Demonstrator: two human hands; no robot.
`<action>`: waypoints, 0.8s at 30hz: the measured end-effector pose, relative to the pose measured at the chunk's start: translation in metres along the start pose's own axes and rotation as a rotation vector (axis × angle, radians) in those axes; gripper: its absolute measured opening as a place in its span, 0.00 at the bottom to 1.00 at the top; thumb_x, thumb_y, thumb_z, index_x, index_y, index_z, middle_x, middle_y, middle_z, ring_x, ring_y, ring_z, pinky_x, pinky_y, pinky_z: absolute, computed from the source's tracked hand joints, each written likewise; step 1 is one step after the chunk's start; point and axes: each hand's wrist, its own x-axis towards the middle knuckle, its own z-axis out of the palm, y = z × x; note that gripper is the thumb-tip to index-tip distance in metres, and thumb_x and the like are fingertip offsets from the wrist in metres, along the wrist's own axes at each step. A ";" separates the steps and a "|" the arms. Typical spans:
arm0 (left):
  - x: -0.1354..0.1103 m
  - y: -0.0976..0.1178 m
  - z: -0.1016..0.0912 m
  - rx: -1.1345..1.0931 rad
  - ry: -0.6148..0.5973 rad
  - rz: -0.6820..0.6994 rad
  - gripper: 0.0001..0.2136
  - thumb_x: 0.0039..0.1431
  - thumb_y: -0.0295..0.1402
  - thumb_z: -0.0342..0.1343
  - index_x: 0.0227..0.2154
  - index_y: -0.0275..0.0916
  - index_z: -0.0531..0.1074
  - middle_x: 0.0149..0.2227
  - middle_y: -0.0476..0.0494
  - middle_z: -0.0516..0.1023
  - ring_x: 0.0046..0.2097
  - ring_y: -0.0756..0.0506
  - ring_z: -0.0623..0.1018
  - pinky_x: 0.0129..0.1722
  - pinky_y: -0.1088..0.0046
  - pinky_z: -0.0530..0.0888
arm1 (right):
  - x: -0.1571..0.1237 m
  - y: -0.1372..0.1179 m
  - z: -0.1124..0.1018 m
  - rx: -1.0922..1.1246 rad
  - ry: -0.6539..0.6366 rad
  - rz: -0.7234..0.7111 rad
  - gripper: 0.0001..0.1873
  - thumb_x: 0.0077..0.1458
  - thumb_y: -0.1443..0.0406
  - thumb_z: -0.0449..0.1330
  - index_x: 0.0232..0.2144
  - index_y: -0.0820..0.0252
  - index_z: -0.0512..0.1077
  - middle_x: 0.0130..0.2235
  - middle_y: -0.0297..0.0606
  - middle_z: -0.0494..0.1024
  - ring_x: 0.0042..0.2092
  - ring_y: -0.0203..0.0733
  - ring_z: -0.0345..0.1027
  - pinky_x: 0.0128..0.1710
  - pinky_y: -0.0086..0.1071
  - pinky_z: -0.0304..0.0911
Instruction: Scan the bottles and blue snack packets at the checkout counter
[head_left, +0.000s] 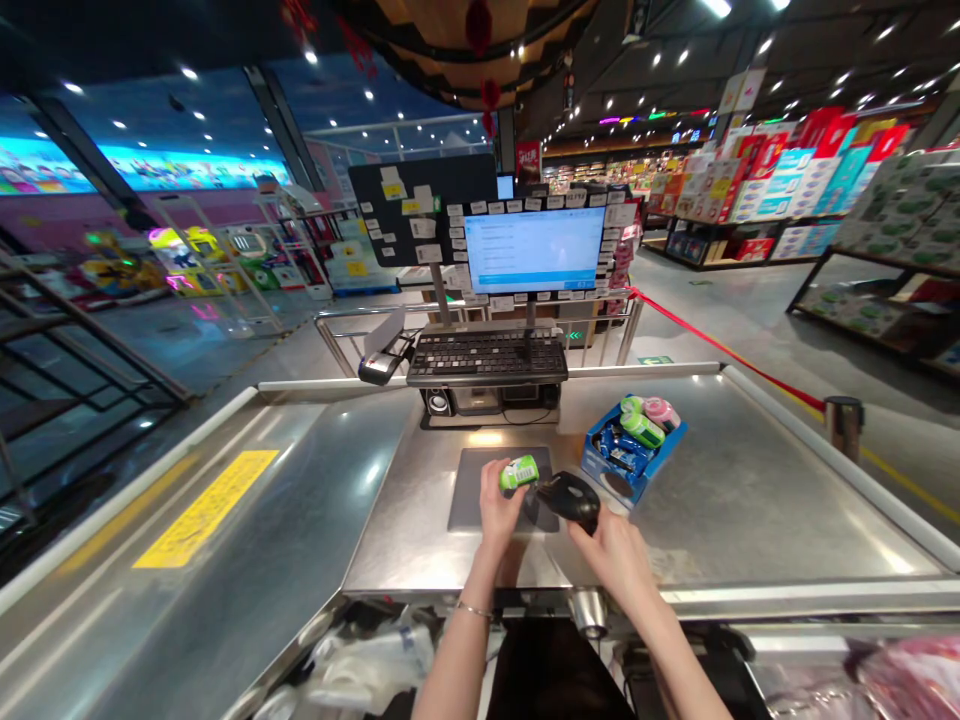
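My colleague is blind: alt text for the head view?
A person's left hand holds a green container beside a black scanner in the right hand, over a metal counter; a blue box of packages stands at right.

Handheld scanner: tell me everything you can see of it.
The scanner is black, apparently plastic, with a rounded, slightly glossy body. The right hand holds it over the metal counter, its front end toward the green container in the left hand. Its handle is mostly hidden by the fingers.

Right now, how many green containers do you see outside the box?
1: the green container in the left hand, beside the scanner. Others may be hidden.
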 end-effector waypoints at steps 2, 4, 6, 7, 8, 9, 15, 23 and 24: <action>0.000 -0.001 0.001 0.000 -0.002 -0.007 0.19 0.48 0.28 0.58 0.46 0.43 0.66 0.47 0.43 0.67 0.52 0.42 0.69 0.53 0.62 0.67 | 0.000 0.000 0.000 -0.002 0.005 -0.006 0.15 0.54 0.58 0.52 0.37 0.62 0.71 0.27 0.42 0.78 0.33 0.47 0.74 0.28 0.29 0.56; 0.001 -0.002 0.002 -0.001 0.001 -0.009 0.20 0.48 0.27 0.58 0.46 0.42 0.66 0.47 0.43 0.67 0.52 0.42 0.69 0.53 0.62 0.67 | 0.000 0.000 0.000 -0.003 0.008 -0.005 0.15 0.54 0.58 0.52 0.36 0.62 0.71 0.26 0.41 0.78 0.32 0.46 0.74 0.28 0.29 0.56; 0.002 -0.001 0.002 -0.002 0.004 -0.010 0.20 0.48 0.27 0.58 0.45 0.42 0.66 0.47 0.43 0.67 0.52 0.43 0.69 0.52 0.62 0.67 | -0.001 0.000 -0.001 -0.005 0.013 0.002 0.14 0.54 0.58 0.52 0.36 0.61 0.71 0.26 0.40 0.78 0.32 0.46 0.74 0.28 0.29 0.55; 0.002 -0.001 0.003 -0.001 0.006 -0.011 0.20 0.48 0.28 0.58 0.45 0.42 0.66 0.47 0.43 0.67 0.52 0.42 0.69 0.52 0.62 0.67 | -0.001 0.000 -0.001 -0.007 0.015 0.005 0.14 0.54 0.58 0.52 0.36 0.61 0.71 0.26 0.40 0.78 0.32 0.46 0.74 0.27 0.29 0.55; 0.002 -0.001 0.003 -0.002 0.005 -0.012 0.20 0.48 0.28 0.58 0.45 0.43 0.66 0.47 0.43 0.67 0.52 0.42 0.69 0.52 0.62 0.67 | 0.000 0.000 -0.001 -0.009 0.016 0.005 0.14 0.54 0.58 0.52 0.36 0.61 0.71 0.26 0.40 0.77 0.32 0.46 0.74 0.27 0.29 0.56; 0.002 0.000 0.003 -0.003 0.004 -0.011 0.20 0.48 0.28 0.58 0.45 0.43 0.66 0.47 0.43 0.67 0.52 0.42 0.69 0.52 0.62 0.67 | 0.000 0.000 -0.001 -0.012 0.016 0.004 0.14 0.54 0.58 0.52 0.36 0.61 0.71 0.26 0.40 0.77 0.32 0.46 0.74 0.27 0.29 0.56; 0.002 0.002 0.004 -0.015 0.004 0.021 0.19 0.48 0.28 0.58 0.45 0.42 0.66 0.47 0.43 0.67 0.52 0.43 0.69 0.53 0.63 0.67 | 0.001 0.001 -0.001 -0.012 -0.001 0.002 0.14 0.55 0.58 0.52 0.35 0.61 0.71 0.24 0.38 0.76 0.32 0.46 0.74 0.28 0.29 0.55; 0.003 0.004 0.005 0.004 -0.007 0.006 0.19 0.49 0.29 0.58 0.46 0.42 0.66 0.47 0.42 0.67 0.52 0.42 0.69 0.53 0.62 0.67 | 0.002 0.004 0.002 -0.020 -0.003 0.000 0.14 0.54 0.58 0.52 0.37 0.61 0.71 0.26 0.39 0.77 0.32 0.46 0.74 0.28 0.29 0.55; 0.003 0.004 0.005 0.002 -0.005 0.004 0.19 0.49 0.29 0.58 0.46 0.42 0.66 0.47 0.42 0.67 0.52 0.42 0.69 0.53 0.62 0.67 | 0.002 0.003 0.002 -0.019 0.004 0.004 0.14 0.54 0.58 0.53 0.37 0.61 0.71 0.27 0.40 0.78 0.32 0.46 0.74 0.27 0.29 0.55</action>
